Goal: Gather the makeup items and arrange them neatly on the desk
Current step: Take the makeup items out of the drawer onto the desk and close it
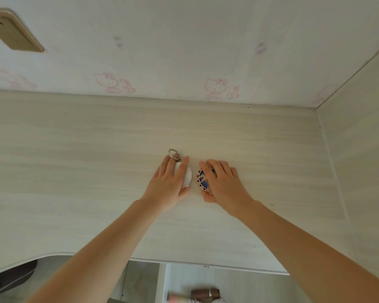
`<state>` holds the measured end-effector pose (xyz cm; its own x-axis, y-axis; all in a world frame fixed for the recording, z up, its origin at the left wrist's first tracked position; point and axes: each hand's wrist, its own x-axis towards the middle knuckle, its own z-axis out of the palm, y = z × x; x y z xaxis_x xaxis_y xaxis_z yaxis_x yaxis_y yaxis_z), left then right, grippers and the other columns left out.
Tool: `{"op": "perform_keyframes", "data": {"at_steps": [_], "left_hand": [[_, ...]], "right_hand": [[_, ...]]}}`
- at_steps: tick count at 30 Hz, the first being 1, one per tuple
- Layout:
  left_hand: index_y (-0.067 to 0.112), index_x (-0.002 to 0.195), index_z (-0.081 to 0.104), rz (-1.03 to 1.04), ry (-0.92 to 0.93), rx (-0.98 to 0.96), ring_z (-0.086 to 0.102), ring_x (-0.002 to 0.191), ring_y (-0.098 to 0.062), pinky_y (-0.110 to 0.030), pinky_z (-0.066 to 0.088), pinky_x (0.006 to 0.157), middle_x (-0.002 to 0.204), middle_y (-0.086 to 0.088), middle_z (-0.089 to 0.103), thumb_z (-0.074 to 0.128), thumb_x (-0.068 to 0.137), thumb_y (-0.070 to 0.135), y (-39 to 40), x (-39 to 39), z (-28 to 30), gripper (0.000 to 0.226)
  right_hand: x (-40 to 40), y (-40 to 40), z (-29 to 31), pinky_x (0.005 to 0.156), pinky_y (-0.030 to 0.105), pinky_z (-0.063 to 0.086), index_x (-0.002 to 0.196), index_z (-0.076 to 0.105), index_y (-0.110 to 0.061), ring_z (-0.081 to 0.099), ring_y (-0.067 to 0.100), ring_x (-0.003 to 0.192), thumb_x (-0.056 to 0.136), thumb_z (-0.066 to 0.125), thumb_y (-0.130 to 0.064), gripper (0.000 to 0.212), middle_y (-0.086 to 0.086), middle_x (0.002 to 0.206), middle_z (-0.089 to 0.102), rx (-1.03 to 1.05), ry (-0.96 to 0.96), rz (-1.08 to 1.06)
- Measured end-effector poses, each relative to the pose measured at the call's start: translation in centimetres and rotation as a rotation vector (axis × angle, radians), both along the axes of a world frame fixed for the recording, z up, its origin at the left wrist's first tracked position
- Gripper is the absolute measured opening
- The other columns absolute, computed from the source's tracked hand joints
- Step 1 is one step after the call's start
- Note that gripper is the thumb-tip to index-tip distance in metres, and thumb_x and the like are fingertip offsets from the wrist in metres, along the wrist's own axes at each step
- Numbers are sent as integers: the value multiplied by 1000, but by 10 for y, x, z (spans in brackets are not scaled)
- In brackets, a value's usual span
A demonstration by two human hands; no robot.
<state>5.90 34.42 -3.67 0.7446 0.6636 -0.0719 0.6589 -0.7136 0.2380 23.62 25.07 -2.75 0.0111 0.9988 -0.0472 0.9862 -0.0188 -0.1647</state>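
Two compacts lie side by side on the pale wood-grain desk (74, 160), near its middle and just apart from each other. The white compact (186, 177) is round with a metal rim, and a key ring (174, 154) hangs from its far edge, flat on the desk. The left hand (170, 184) lies over it with fingers nearly straight and spread: the index finger runs along the compact's top, the thumb curves round the near edge, and the other fingers rest on the left side, so the hand covers more than it grips. The patterned compact (202, 180), pink with blue shapes, sits just to the right. The right hand (222, 182) holds it with fingers curled over its top and far edge and the thumb tucked under the near edge. Both forearms are bare and reach in from the bottom of the head view. Behind the desk stands a wall (184, 51) papered with faint pink cartoon cats, and a tan plate (13, 31) is fixed at its upper left. Below the desk's front edge, a brown tube (205, 293) and other blurred items show.
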Motion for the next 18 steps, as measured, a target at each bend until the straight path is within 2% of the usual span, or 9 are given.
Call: {"op": "perform_keyframes", "data": {"at_steps": [3, 5, 8, 11, 15, 18], "left_hand": [[18, 149, 28, 6, 2, 46, 37, 134, -45, -50, 37, 106, 142, -25, 41, 52, 84, 51, -1, -2, -2, 77], [28, 150, 23, 41, -1, 5, 26, 139, -45, -50, 29, 111, 150, -26, 29, 59, 87, 48, -4, -4, -6, 76], [35, 149, 19, 82, -41, -1, 16, 143, -45, -52, 28, 112, 155, -27, 15, 56, 92, 37, -17, -4, -12, 68], [34, 148, 24, 154, -62, 43, 16, 144, -42, -54, 31, 107, 155, -25, 18, 50, 94, 31, -34, -4, -14, 59], [21, 147, 29, 159, -133, 63, 18, 143, -43, -51, 36, 108, 152, -27, 23, 50, 95, 25, -47, -5, -18, 56], [19, 147, 28, 158, -149, 46, 15, 144, -43, -50, 35, 110, 153, -28, 22, 42, 96, 28, -46, -1, -18, 53]], "right_hand": [[-4, -3, -1, 83, 41, 51, 137, 45, -8, 53, 33, 114, 66, 74, -39, 83, 14, 132, 51, -9, 4, -2], [-10, -8, -1, 90, 42, 50, 139, 43, -5, 51, 35, 122, 70, 71, -39, 81, 18, 139, 47, -7, -2, -60], [-26, -25, -3, 101, 43, 43, 142, 39, -2, 41, 38, 133, 89, 49, -35, 63, 21, 147, 38, 40, -20, -155], [-38, -49, -11, 109, 45, 36, 146, 31, -3, 26, 37, 142, 96, 32, -32, 58, 21, 153, 27, 64, -62, -123], [-39, -59, -17, 112, 45, 33, 149, 26, -7, 15, 34, 146, 97, 29, -32, 58, 19, 157, 17, 44, -78, -127], [-38, -54, -19, 113, 45, 31, 149, 24, -7, 13, 34, 146, 97, 27, -32, 58, 19, 157, 15, 35, -77, -126]]}}
